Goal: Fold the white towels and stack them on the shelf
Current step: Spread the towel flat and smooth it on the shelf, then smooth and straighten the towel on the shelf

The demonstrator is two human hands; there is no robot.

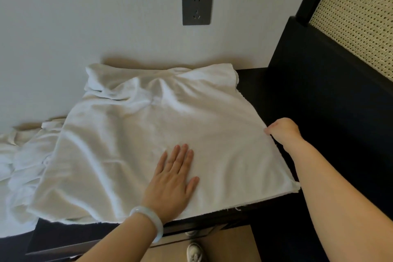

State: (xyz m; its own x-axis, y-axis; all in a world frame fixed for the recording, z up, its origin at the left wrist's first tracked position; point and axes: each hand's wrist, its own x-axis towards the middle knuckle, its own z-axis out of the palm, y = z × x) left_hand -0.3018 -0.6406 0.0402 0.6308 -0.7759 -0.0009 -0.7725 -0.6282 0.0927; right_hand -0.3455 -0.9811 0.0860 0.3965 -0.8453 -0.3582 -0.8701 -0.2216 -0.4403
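A white towel (153, 134) lies spread over a dark shelf top (251, 78), wrinkled at its far end against the wall. My left hand (172, 183) presses flat on the towel near its front edge, fingers straight. My right hand (284, 131) pinches the towel's right edge, its fingers curled and mostly hidden behind the hand. More crumpled white towels (19, 166) lie in a heap to the left, partly under the spread one.
A dark power socket (197, 7) sits on the white wall behind. A black frame with a woven cane panel (357, 17) rises on the right. Below the shelf's front edge are a wooden floor (234, 247) and a white shoe (194, 253).
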